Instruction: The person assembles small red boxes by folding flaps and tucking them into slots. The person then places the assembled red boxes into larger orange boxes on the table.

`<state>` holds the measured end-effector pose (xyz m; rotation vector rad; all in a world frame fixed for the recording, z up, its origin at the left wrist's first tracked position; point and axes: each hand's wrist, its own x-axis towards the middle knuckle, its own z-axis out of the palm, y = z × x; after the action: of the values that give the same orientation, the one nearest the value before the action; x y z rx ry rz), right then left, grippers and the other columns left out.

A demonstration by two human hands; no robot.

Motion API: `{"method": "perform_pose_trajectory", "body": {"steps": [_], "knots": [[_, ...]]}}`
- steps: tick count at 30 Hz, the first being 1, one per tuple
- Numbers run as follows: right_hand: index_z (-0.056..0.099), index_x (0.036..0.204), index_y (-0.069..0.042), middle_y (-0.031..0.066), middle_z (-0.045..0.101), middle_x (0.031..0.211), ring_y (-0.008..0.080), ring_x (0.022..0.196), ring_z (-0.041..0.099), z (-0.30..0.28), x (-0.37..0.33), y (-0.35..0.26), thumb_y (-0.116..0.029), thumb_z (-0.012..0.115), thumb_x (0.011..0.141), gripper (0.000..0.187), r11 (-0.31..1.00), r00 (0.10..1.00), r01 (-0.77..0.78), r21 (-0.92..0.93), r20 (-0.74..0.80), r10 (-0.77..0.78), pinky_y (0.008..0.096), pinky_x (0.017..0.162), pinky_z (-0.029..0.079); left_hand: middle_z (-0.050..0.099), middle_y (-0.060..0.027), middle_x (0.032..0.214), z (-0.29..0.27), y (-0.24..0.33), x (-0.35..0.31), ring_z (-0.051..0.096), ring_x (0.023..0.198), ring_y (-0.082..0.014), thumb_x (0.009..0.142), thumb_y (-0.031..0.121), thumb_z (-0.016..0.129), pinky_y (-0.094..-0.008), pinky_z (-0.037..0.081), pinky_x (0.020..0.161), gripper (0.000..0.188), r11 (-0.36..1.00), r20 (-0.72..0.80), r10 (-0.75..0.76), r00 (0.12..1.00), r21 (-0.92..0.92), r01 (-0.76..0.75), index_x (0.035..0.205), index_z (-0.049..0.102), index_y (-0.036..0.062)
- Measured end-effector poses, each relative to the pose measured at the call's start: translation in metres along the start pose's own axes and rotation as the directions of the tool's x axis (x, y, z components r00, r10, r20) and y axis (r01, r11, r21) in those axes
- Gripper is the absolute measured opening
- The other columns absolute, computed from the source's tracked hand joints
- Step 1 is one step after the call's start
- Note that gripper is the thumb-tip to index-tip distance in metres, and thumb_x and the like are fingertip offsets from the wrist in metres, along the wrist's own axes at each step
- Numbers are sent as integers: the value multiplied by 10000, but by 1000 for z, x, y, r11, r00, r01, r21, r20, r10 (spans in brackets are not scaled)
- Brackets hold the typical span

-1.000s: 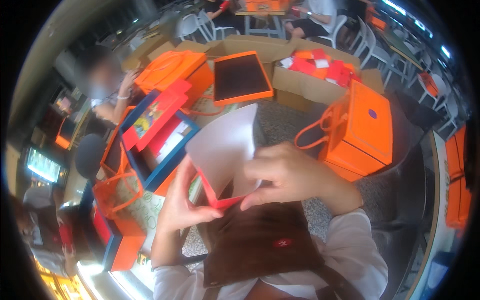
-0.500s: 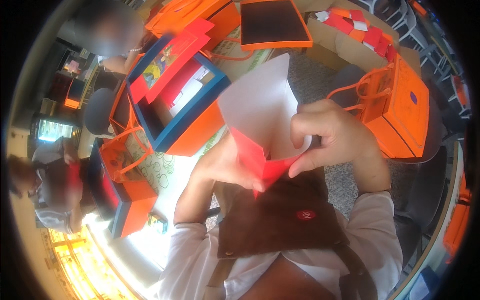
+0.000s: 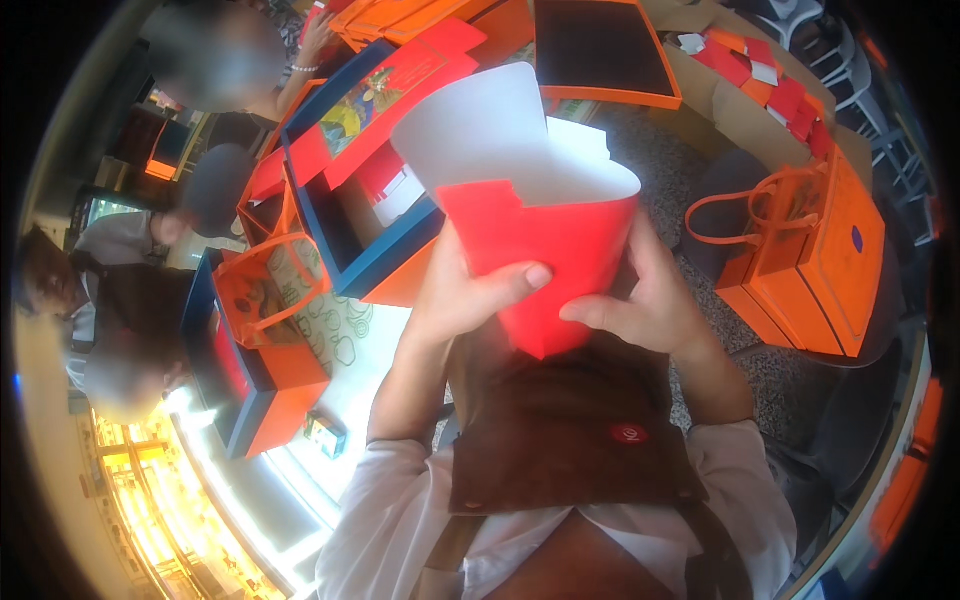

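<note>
Both my hands hold a red card sleeve with a white inside [image 3: 540, 235], curled open at the top, raised in front of my chest. My left hand [image 3: 462, 295] grips its left side with the thumb lying across the red front. My right hand [image 3: 645, 300] pinches its lower right edge. Below the hands hangs my brown apron [image 3: 560, 430] over white sleeves.
An open blue and orange box [image 3: 375, 255] sits to the left, with a colourful red lid [image 3: 375, 95]. An orange bag with handles [image 3: 810, 260] stands right. A dark tray with orange rim [image 3: 600, 50] lies behind. Other people sit at far left.
The red sleeve has come closer and higher, its white mouth now opened wide. My view has tilted, bringing the blue box and orange bag nearer.
</note>
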<state>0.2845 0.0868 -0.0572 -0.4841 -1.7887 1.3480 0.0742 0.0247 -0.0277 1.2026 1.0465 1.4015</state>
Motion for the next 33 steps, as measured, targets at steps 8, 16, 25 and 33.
{"method": "perform_pose_trajectory", "body": {"steps": [8,16,25,33], "knots": [[394,1447,41,180,601,1328,223,1224,609,8,13,15,-80,768,867,700,943,963,-28,332,-244,114,351,1031,489,681,-77,1163,-10,-25,12,653,1081,-177,895,103,789,-327,541,923,431,1000,-53,8,999,-27,-9,1268,582,40],[483,1284,20,124,628,1231,142,1131,614,1,14,35,-17,680,934,403,925,953,-84,371,-241,183,298,979,500,686,-78,1163,5,-29,24,652,1068,-162,938,109,751,-318,552,905,354,997,-272,-5,962,77,27,1245,598,20],[565,1108,-6,73,689,1053,94,941,659,-11,19,36,-45,660,976,167,941,963,-65,332,-225,146,247,843,534,689,-77,1142,1,-33,20,641,1024,-151,1013,247,673,-300,531,891,333,981,-299,65,952,191,-6,1222,626,-8],[589,1077,-11,85,715,1038,112,913,683,-23,40,38,-82,656,990,132,942,893,34,334,-432,122,242,794,558,701,-63,1117,9,-42,10,636,1015,-120,1002,215,689,-287,533,883,321,959,-86,-96,992,258,115,1226,636,-9]]}}
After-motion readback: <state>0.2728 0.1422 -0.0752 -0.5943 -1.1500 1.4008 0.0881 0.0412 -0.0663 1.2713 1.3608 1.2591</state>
